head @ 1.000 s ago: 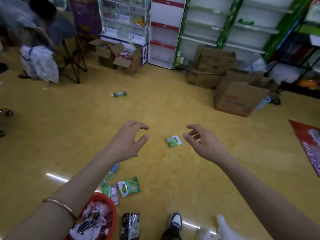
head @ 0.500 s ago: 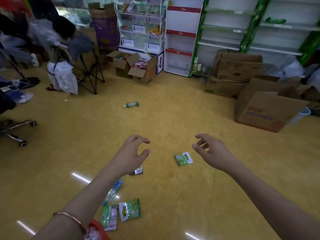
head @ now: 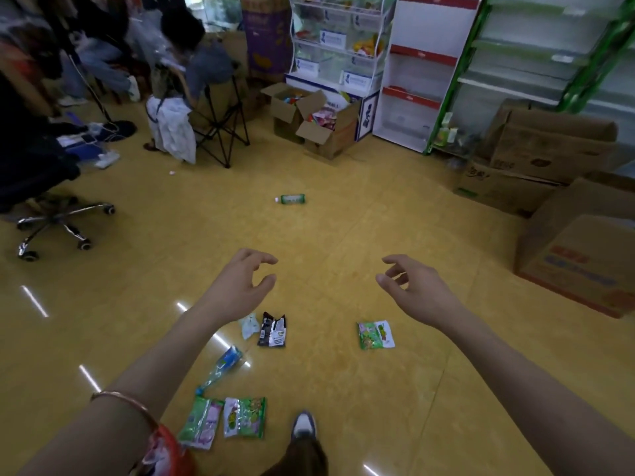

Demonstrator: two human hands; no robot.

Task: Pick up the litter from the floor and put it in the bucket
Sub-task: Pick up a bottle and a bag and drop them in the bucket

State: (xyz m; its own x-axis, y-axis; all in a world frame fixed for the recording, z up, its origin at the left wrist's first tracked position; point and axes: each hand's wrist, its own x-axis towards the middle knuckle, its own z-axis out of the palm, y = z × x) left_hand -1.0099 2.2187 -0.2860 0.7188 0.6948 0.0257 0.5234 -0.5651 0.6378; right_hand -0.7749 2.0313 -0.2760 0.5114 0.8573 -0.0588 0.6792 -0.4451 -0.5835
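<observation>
Litter lies on the yellow floor. A green snack packet [head: 376, 334] sits below my right hand [head: 414, 289]. A black wrapper [head: 272, 330] and a pale crumpled wrapper [head: 249, 325] lie under my left hand [head: 241, 285]. Nearer me are a crushed blue plastic bottle [head: 221, 368] and two green packets [head: 244, 416], [head: 202, 423]. A small green bottle [head: 290, 199] lies farther off. Both hands hover in the air with fingers loosely curled, holding nothing. The red bucket [head: 176, 451] shows only its rim at the bottom left, behind my left forearm.
Cardboard boxes [head: 580, 259] stand at the right, open boxes [head: 321, 127] by the shelves at the back. An office chair [head: 55, 214] and a folding stool [head: 220, 132] stand at the left, beside a bent-over person [head: 192, 63]. My shoe [head: 303, 426] is at the bottom.
The view has tilted up and forward, so the litter sits lower in frame and the bucket has nearly left it. Both hands stay raised and empty.
</observation>
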